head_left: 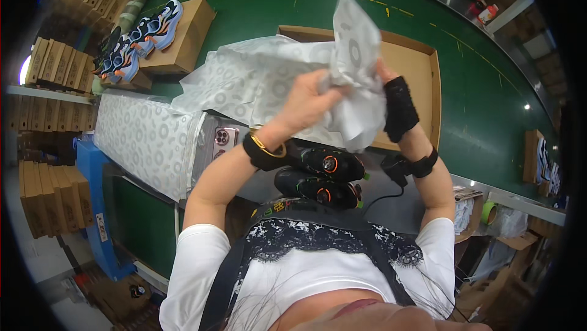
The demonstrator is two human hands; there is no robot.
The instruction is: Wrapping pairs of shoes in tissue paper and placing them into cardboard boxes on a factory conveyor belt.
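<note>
Over the shallow brown cardboard box [419,74], by the near edge of the green counter [474,92], the left hand [309,102] grips crumpled, grey-patterned white paper [356,108] — the right hand [386,73], partly hidden, grasps it too.

We see bright, fairly even light over the middle, strongest on the shirt [339,273] and the pale paper [281,71]. White glare [25,69] burns out at the far left, and small glints dot the rail [455,1] at upper right and the bench [489,105]. We find the shoes [333,165] dark below centre, the lower edge soft, straight lines bowed, and the corners lost in black
</note>
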